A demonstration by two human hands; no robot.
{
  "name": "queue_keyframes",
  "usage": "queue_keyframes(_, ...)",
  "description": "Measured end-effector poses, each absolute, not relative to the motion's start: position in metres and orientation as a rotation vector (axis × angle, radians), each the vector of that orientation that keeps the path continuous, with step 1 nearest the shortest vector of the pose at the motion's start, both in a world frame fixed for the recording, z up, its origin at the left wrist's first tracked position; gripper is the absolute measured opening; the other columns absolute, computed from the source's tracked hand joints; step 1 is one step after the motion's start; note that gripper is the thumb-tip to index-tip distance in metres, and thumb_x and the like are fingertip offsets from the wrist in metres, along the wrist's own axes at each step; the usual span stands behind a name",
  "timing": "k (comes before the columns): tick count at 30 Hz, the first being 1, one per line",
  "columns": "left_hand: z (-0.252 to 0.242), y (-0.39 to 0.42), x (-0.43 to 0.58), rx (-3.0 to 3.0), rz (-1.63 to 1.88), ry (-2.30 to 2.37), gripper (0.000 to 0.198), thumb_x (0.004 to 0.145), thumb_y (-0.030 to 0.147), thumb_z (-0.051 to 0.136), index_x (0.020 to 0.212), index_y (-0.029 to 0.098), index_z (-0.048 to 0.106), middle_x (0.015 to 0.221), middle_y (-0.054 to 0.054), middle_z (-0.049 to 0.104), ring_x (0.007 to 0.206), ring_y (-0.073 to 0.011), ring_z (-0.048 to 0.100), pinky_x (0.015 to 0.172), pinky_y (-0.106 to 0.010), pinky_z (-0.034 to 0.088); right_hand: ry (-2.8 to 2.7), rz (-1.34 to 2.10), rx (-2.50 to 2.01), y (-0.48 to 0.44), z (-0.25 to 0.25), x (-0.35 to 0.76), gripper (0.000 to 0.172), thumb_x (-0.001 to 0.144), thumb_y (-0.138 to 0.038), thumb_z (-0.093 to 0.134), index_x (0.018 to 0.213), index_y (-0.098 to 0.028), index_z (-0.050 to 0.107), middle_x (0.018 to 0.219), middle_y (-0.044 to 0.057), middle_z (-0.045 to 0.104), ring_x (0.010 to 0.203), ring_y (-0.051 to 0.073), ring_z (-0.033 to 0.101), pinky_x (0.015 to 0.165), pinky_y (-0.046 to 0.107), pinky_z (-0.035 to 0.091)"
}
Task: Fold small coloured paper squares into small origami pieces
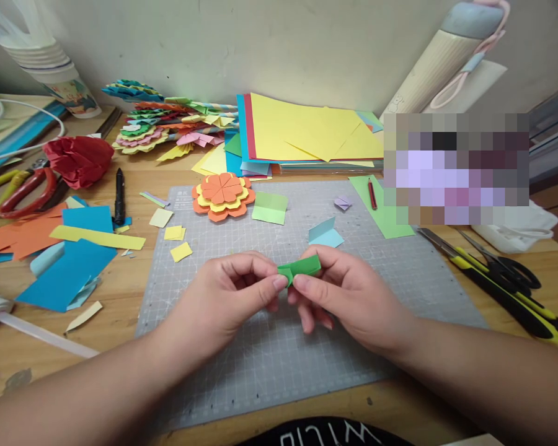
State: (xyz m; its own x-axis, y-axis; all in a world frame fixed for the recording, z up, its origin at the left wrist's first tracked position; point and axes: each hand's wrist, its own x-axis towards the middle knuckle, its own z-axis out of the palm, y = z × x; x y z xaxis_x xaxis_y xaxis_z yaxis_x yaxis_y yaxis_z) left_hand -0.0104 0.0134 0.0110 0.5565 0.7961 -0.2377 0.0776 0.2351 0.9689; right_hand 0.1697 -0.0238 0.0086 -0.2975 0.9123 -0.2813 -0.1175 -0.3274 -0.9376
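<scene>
A small folded strip of green paper (307, 266) is held up above the grey cutting mat (242, 371). My left hand (244, 285) pinches its left end between thumb and forefinger. My right hand (335, 285) grips its right part, thumb in front, with the lower fingers curled loosely below. Just beyond the hands lie a folded light blue paper (325, 234), a creased light green square (270, 208) and a tiny purple folded piece (342, 202). A layered orange and yellow paper flower (223, 195) rests at the mat's back edge.
Blue paper scraps (69, 275), a black pen (119, 197) and red-handled scissors (30, 192) lie left. On the right are a yellow-black cutter (506, 297) and black scissors (506, 269). Behind stand stacked coloured sheets (307, 124) and a leaning bottle (441, 56).
</scene>
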Motion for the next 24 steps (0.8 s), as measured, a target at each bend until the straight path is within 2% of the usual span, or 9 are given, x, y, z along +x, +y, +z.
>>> queue_keyframes(8,0.0053,0.0127,-0.0099,1.069,0.564,0.824,0.016,0.078,0.031,0.069,0.074,0.018,0.063,0.067,0.001,0.064,0.066,-0.0129,0.059,0.067,-0.027,0.048,-1.108,1.676,-1.226,-0.0228,0.0098,0.1702,0.018,0.084,-0.028,0.062,0.073,-0.018,0.05,0.067,-0.003,0.062,0.046,0.006,0.056,0.038,0.016,0.034)
queue_keyframes(15,0.0067,0.0144,-0.0097,1.113,0.54,0.872,0.017,0.077,0.03,0.07,0.067,0.017,0.064,0.064,0.001,0.064,0.062,-0.0125,0.058,0.064,-0.026,0.048,-1.079,1.702,-1.226,-0.025,0.0121,0.1688,0.02,0.082,-0.024,0.063,0.069,-0.018,0.048,0.061,-0.004,0.061,0.046,0.007,0.057,0.04,0.017,0.038)
queue_keyframes(24,0.0023,0.0133,-0.0092,1.043,0.511,0.796,0.019,0.081,0.033,0.067,0.07,0.018,0.064,0.066,0.0,0.063,0.066,-0.0142,0.059,0.07,-0.029,0.049,-1.087,1.717,-1.189,-0.0246,0.0133,0.1687,0.019,0.08,-0.022,0.064,0.068,-0.018,0.05,0.061,-0.004,0.061,0.045,0.006,0.056,0.039,0.017,0.039)
